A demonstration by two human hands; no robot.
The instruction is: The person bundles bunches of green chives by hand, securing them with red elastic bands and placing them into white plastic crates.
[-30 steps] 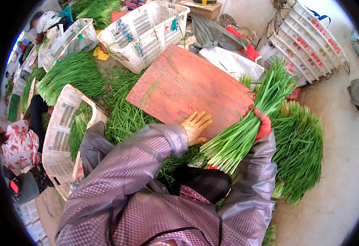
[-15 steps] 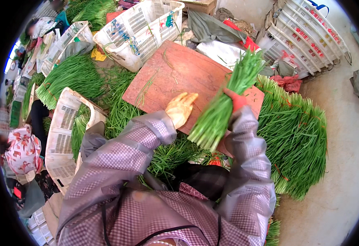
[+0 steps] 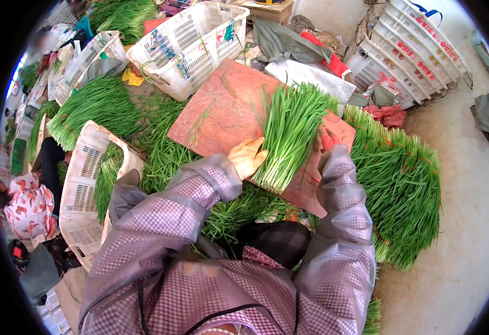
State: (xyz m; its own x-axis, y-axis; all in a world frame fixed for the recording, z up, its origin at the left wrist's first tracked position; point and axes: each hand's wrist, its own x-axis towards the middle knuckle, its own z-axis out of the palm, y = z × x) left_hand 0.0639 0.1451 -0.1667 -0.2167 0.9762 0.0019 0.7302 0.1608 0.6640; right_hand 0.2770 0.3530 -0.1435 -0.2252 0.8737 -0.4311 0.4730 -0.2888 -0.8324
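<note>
From the head view I see my left hand (image 3: 248,157), in a yellowish glove, pressed flat against the cut ends of a bunch of chives (image 3: 290,131). Its fingers are stretched out and together, not curled around anything, touching the left side of the bunch near its base. My right hand (image 3: 327,138), in a red glove, sits on the other side of the bunch; most of it is hidden behind the greens and my sleeve, so I cannot tell how its fingers are set. The bunch lies on the reddish board (image 3: 222,109), tips fanning away from me toward the far edge, cut ends near the board's near edge.

Just right of the board a big heap of chives (image 3: 401,184) lies on the floor, tied in places with red bands. More loose chives (image 3: 161,151) spread under and left of the board. A white crate (image 3: 191,42) stands beyond the board's far left corner, tilted, and another crate (image 3: 82,178) lies at my left, with greens inside. A stack of crates (image 3: 412,53) leans at the far right. Grey and white cloths (image 3: 306,72) are bunched between the board and that stack. At the far left edge another person's patterned clothing (image 3: 27,204) shows, well apart from my hands.
</note>
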